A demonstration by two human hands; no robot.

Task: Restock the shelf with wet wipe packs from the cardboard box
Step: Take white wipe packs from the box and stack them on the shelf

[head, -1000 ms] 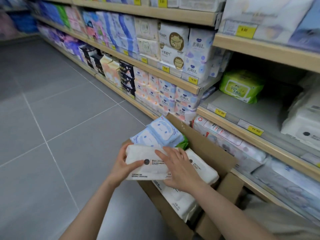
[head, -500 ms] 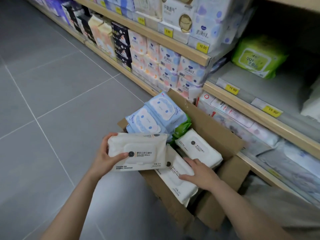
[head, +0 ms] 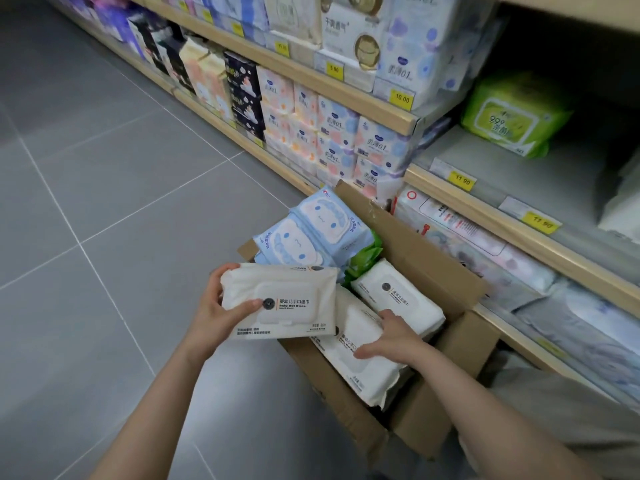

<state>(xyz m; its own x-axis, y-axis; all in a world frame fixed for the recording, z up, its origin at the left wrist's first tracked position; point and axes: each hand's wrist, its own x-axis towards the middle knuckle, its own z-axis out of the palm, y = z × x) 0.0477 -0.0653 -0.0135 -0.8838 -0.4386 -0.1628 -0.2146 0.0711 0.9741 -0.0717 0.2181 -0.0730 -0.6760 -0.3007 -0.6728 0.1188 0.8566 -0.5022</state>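
In the box (head: 429, 271) we count two white packs (head: 367, 362), two blue packs (head: 311, 233) behind them and one green pack (head: 363, 259). Our left hand (head: 214, 313) grips a third white pack (head: 280, 301) over the box's left edge. Our right hand (head: 394, 337), earlier flat, now closes on a boxed white pack.

The left hand (head: 211, 311) holds a white pack (head: 280, 301) (label up) above the floor; the right hand (head: 394, 336) grips another pack (head: 360, 362) in the cardboard box (head: 426, 258).
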